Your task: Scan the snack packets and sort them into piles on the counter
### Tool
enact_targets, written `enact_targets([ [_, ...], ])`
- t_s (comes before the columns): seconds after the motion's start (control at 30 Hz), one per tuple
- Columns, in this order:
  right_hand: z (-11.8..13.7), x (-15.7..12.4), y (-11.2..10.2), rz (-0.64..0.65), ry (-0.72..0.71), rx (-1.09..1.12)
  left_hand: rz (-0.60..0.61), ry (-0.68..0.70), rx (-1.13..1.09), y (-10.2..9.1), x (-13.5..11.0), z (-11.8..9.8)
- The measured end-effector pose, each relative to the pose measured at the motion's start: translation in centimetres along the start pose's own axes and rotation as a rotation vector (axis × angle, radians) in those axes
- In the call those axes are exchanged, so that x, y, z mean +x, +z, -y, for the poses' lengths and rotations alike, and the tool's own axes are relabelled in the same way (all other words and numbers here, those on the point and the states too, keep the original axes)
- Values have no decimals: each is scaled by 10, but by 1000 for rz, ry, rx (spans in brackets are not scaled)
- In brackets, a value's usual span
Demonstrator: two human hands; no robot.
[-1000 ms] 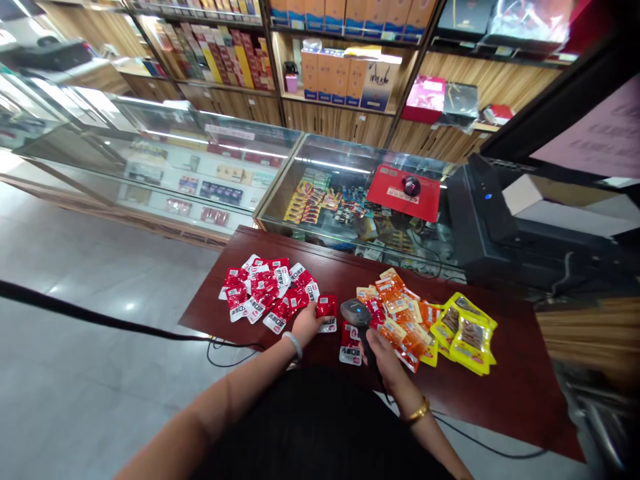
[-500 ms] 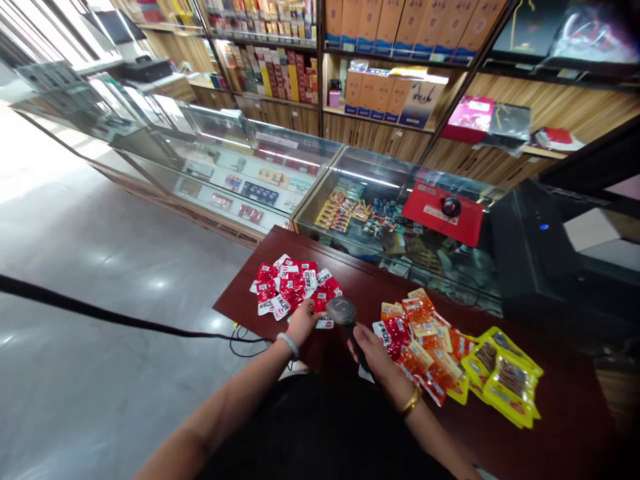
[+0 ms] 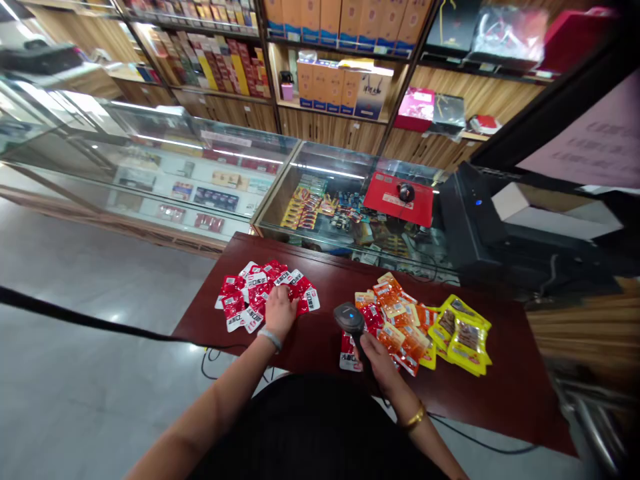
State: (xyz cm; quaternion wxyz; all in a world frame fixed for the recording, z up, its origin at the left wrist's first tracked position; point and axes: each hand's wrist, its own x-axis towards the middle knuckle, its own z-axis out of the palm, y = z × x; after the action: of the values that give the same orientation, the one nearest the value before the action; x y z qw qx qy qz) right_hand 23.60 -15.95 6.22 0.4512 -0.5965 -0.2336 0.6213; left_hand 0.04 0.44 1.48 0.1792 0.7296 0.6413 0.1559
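Note:
My left hand (image 3: 281, 313) lies on the near edge of a loose pile of red-and-white snack packets (image 3: 259, 293). Its thumb and fingers look apart, with the fingertips touching the packets. A handheld barcode scanner (image 3: 350, 319) is in my right hand (image 3: 379, 360), whose fingers wrap round the handle. The scanner's head points forward, and a small blue light shows on it. Just beyond and right of it lie orange snack packets (image 3: 397, 320). One red-and-white packet (image 3: 350, 360) lies partly behind the scanner and my right hand. Yellow packets (image 3: 467, 337) with brown contents are further right.
The packets lie on a dark red-brown table (image 3: 310, 347). Behind it stands a glass display counter (image 3: 280, 227) with a red mat (image 3: 395, 200) and a black mouse (image 3: 406, 192) on top. A black machine (image 3: 470, 220) is at the right. A dark cable (image 3: 485, 433) hangs by the near edge.
My left hand has moved left onto the red-and-white pile. The scanner has moved nearer the orange packets, and its light now shows. The view has shifted to the right.

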Motion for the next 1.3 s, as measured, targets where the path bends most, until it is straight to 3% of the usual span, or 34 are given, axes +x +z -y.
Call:
enact_targets([
  [0.13,-1,-6,-28,-181,-2,100,285,187,-196,32,-4,-62],
  [0.23,3,-12,-42,-258,-12,132,455,204,-295,61,-6,-102],
  [0.33,5,-18,-51,-289,-26,153,590,197,-285,86,-7,-125],
  [0.43,3,-23,-57,-323,-22,149,646,164,-282,102,-7,-130],
  [0.6,-6,-22,-60,-317,-20,128,708,30,-451,111,-7,-111],
  [0.7,-10,-18,-55,-278,-25,150,670,-109,-619,106,-8,-90],
  [0.87,-6,-3,-30,-135,-7,126,566,-166,-791,80,-14,-53],
  [1.1,-7,32,24,62,11,57,398,-144,-758,38,-26,-15],
  [1.3,-9,37,54,169,43,-43,279,-370,-843,13,-36,20],
])
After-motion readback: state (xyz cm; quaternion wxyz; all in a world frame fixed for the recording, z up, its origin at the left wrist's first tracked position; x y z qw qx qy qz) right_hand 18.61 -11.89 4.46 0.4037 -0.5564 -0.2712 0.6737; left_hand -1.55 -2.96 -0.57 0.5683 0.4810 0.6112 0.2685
